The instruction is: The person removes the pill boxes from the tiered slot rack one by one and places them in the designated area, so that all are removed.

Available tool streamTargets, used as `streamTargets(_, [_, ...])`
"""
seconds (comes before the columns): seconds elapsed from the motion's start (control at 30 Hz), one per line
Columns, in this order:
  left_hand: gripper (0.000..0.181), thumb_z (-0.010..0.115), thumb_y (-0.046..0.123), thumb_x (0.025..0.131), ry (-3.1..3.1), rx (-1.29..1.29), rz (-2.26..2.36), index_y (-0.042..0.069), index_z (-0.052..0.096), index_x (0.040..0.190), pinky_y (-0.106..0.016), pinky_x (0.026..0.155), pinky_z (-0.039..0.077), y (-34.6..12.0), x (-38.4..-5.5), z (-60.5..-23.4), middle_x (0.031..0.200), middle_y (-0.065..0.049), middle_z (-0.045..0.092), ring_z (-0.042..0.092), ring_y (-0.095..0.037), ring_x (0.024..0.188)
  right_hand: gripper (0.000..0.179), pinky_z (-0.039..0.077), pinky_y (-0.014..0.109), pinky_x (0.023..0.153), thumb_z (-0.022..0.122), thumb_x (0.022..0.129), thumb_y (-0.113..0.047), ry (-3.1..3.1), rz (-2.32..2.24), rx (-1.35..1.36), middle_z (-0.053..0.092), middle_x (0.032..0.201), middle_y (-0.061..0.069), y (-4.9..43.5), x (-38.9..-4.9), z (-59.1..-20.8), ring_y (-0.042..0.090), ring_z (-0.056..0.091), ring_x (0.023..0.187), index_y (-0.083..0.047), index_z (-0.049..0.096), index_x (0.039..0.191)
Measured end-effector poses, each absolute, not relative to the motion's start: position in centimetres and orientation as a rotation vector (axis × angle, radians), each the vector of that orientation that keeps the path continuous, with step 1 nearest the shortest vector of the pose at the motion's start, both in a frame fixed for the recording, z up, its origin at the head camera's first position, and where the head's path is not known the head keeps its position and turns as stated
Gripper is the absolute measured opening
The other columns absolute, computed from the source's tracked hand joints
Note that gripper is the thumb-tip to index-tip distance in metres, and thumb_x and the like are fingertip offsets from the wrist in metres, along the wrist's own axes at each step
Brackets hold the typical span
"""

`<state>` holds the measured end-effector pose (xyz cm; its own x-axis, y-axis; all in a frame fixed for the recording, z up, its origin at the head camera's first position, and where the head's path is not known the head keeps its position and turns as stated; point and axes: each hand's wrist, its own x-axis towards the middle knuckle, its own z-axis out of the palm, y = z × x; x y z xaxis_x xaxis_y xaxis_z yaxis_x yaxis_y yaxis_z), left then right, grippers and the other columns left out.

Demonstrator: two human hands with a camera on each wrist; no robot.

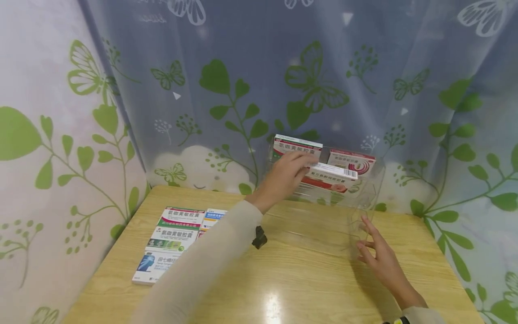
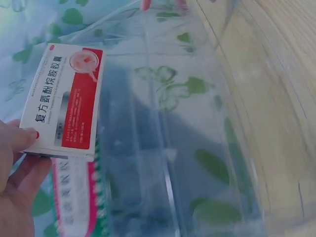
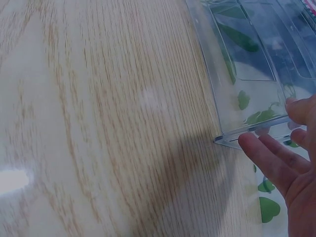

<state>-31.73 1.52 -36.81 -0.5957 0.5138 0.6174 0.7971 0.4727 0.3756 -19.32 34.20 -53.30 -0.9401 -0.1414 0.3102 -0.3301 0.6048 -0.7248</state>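
My left hand (image 1: pixel 283 177) pinches one end of a white and red medicine box (image 2: pixel 74 98) between thumb and fingers. This box is in front of the upper tier of a clear plastic stepped rack (image 1: pixel 311 234). In the upper tier stand a green and red medicine box (image 1: pixel 295 147) at the left and a white and dark red medicine box (image 1: pixel 351 161) at the right. My right hand (image 1: pixel 382 258) is at the rack's right side, its fairly straight fingers touching the side wall; in the right wrist view the fingertips (image 3: pixel 249 143) are right at the lower edge.
Several medicine boxes (image 1: pixel 171 238) lie flat in rows on the wooden table (image 1: pixel 283 283) at the left, partly behind my left sleeve (image 1: pixel 210 256). A patterned curtain (image 1: pixel 243 90) hangs right behind the rack. A small black object (image 1: pixel 259 237) shows beside the left sleeve.
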Motion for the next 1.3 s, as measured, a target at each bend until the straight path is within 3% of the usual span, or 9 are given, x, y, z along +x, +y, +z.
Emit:
streamTargets(0.2, [0.032,0.068,0.008,0.108,-2.379,-1.06,-0.959,0.015,0.074,0.139,-0.03,0.093,0.059,-3.8,-30.1,-35.9,0.135,-0.003,0.071,0.068,-0.017,0.112,0.083,0.069,0.033,0.072,0.06,0.109,0.003,-2.622,1.265,0.381,0.032,0.164,0.044,34.2,-19.2,-53.3,0.067,0.063,0.117,-0.016,0.016,0.176])
streamTargets(0.4, [0.031,0.073,0.007,0.105,-2.456,-0.99,-1.082,0.012,0.075,0.135,-0.031,0.099,0.064,-10.0,-28.3,-36.2,0.134,-0.005,0.074,0.072,-0.021,0.119,0.084,0.069,0.03,0.072,0.06,0.11,0.002,-2.62,1.257,0.398,0.032,0.163,0.044,34.0,-19.3,-53.3,0.067,0.063,0.116,-0.02,0.014,0.177])
streamTargets(0.67, [0.031,0.072,0.004,0.104,-2.615,-0.934,-1.096,0.009,0.074,0.135,-0.038,0.103,0.064,-17.2,-25.7,-38.8,0.138,-0.008,0.072,0.066,-0.031,0.135,0.085,0.069,0.03,0.071,0.061,0.109,0.001,-2.619,1.243,0.378,0.035,0.163,0.042,34.1,-19.2,-53.1,0.064,0.065,0.116,-0.023,0.015,0.177])
streamTargets(0.93, [0.031,0.073,0.0,0.102,-2.699,-0.894,-1.09,0.01,0.075,0.132,-0.038,0.099,0.066,-21.6,-23.3,-42.4,0.135,-0.008,0.074,0.07,-0.033,0.127,0.081,0.069,0.033,0.071,0.061,0.11,0.001,-2.62,1.243,0.389,0.034,0.163,0.044,34.1,-19.1,-53.3,0.066,0.065,0.114,-0.015,0.016,0.176])
streamTargets(1.3, [0.026,0.073,0.013,0.105,-2.929,-0.81,-1.163,0.017,0.077,0.131,-0.036,0.095,0.066,-25.1,-21.0,-47.3,0.132,-0.003,0.075,0.07,-0.029,0.124,0.081,0.069,0.032,0.071,0.059,0.11,0.0,-2.631,1.253,0.368,0.032,0.163,0.044,34.1,-19.1,-52.9,0.067,0.064,0.117,-0.018,0.016,0.177])
